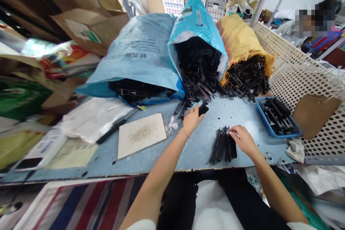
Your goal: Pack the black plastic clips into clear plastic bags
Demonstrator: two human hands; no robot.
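Note:
My left hand (pixel 192 118), with a beaded bracelet at its wrist, is closed on a short black plastic part (pixel 204 109) at the front of the loose pile (pixel 192 91). Nearer me, a row of long, narrow black plastic parts (pixel 221 145) lies side by side, their notched ends pointing away. My right hand (pixel 244 140) pinches the top of the rightmost part (pixel 233 147) in that row. More such black parts spill from the middle blue sack (pixel 199 21) and the yellow woven sack (pixel 237 36).
A blue tray (pixel 292 133) of black parts stands at the right, beside a perforated cream basket (pixel 318 79). Leftward are a pale board (pixel 142 134), a black-handled tool (pixel 111 131) and a large blue sack (pixel 140 50). Another person (pixel 309 21) is at the back right.

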